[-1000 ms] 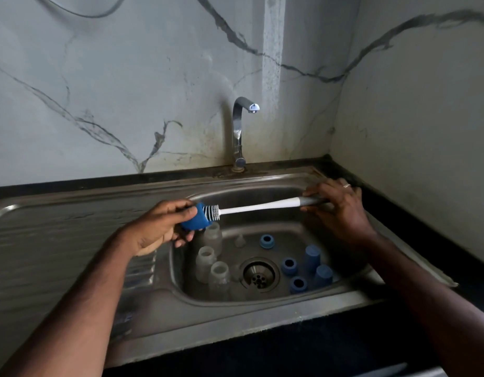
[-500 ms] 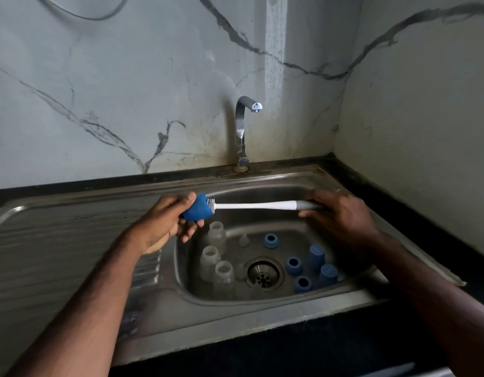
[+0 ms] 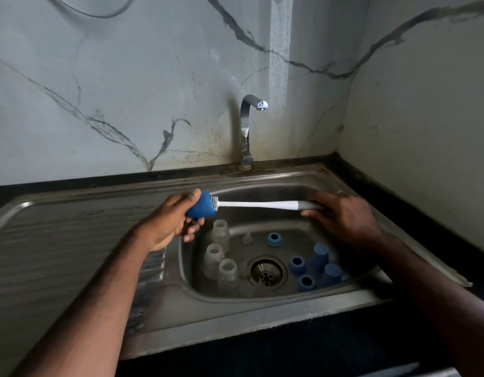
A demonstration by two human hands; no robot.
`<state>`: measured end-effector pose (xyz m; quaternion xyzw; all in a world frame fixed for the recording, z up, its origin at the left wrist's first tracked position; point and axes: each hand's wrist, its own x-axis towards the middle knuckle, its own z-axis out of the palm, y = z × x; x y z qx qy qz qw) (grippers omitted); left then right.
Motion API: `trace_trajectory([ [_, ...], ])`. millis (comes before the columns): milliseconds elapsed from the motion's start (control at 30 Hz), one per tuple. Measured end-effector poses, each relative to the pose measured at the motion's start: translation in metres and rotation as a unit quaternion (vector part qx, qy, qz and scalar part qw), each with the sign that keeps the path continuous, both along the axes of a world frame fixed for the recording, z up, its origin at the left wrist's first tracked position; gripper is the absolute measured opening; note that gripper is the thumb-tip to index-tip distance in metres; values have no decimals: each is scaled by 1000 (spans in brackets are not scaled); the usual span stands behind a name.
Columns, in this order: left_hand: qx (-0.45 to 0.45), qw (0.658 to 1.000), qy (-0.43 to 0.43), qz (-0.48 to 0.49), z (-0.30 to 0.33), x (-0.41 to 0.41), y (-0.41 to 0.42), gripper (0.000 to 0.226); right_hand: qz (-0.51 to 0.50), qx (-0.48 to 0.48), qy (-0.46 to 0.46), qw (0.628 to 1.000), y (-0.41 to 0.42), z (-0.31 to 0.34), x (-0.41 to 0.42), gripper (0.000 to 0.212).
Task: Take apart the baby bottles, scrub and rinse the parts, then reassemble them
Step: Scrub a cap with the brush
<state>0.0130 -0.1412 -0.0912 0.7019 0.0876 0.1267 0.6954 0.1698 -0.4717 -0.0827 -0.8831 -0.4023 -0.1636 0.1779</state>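
Observation:
My left hand (image 3: 173, 219) grips a blue bottle cap (image 3: 202, 208) above the left rim of the sink basin. My right hand (image 3: 344, 214) holds the grey handle of a white bottle brush (image 3: 258, 204), whose bristle head is pushed inside the cap. Down in the basin, three clear bottle bodies (image 3: 214, 258) stand upright at the left. A clear teat (image 3: 246, 238) sits behind the drain. Blue collars (image 3: 274, 239) and blue caps (image 3: 320, 255) lie at the right of the drain.
The steel sink (image 3: 164, 308) has a ribbed drainboard (image 3: 58, 240) on the left and a drain (image 3: 266, 271) in the middle. A chrome tap (image 3: 247, 126) stands behind the basin, turned off. Marble walls close the back and right side.
The brush head has gone deeper into the blue cap, so fewer bristles show. Both hands stay over the basin.

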Motion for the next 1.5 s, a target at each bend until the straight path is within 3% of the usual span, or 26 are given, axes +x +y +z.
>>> trace_trajectory([
  [67, 34, 997, 70, 0, -3, 0, 2, 43, 8, 16, -36, 999, -1, -1, 4, 38],
  [167, 52, 997, 59, 4, -4, -1, 8, 57, 7, 21, -46, 999, -3, -2, 9, 41],
  [333, 98, 994, 32, 34, -6, 0, 15, 30, 5, 27, -43, 999, -5, -3, 14, 36],
  [600, 98, 995, 22, 21, -4, -6, 22, 33, 12, 59, -30, 998, -6, -5, 18, 31],
  [767, 66, 997, 16, -44, -9, -1, 9, 54, 30, 80, 0, 996, -3, -9, 17, 29],
  [967, 91, 995, -29, -14, -5, -8, 26, 32, 20, 92, 27, 995, -8, -9, 23, 28],
  [1200, 127, 988, -79, -40, -3, -2, 21, 47, 5, 81, 36, 996, -9, -8, 23, 30],
  [1500, 153, 982, -96, -53, -1, 2, 14, 46, 7, 98, 53, 994, -7, -7, 19, 30],
])
